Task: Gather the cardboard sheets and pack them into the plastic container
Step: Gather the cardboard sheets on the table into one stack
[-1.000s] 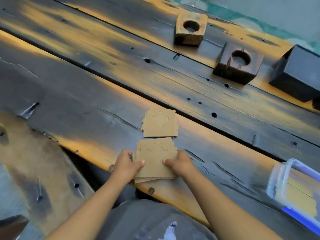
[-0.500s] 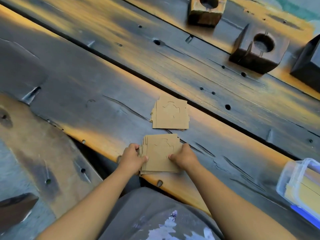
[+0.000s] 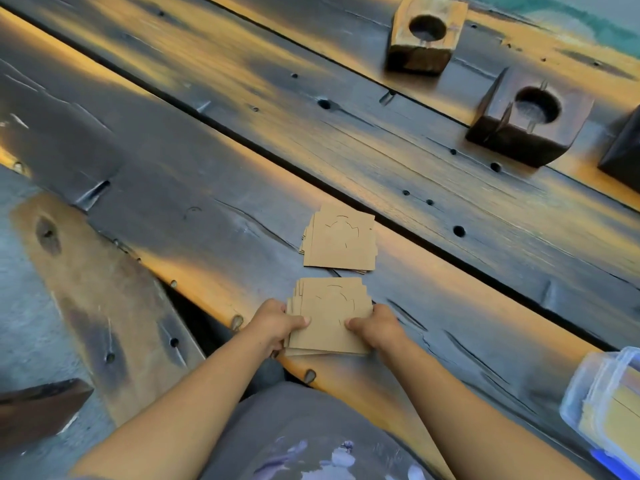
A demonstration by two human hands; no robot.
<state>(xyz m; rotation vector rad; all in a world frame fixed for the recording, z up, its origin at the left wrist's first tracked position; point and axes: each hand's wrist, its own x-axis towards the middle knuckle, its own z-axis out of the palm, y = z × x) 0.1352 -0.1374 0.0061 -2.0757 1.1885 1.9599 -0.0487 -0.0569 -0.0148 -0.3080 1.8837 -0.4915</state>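
Both hands — left hand (image 3: 277, 322), right hand (image 3: 375, 327) — pinch the near stack (image 3: 329, 327); far stack (image 3: 341, 242) waits, container (image 3: 571, 407) already part-filled with sheets.

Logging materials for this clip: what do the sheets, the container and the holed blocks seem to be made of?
Near stack, held between left hand and right hand, and far stack: thin matte brown cardboard with cut outlines. Container: clear glossy plastic, see-through walls, blue trim. Blocks: likely dark-stained wood, grain showing.
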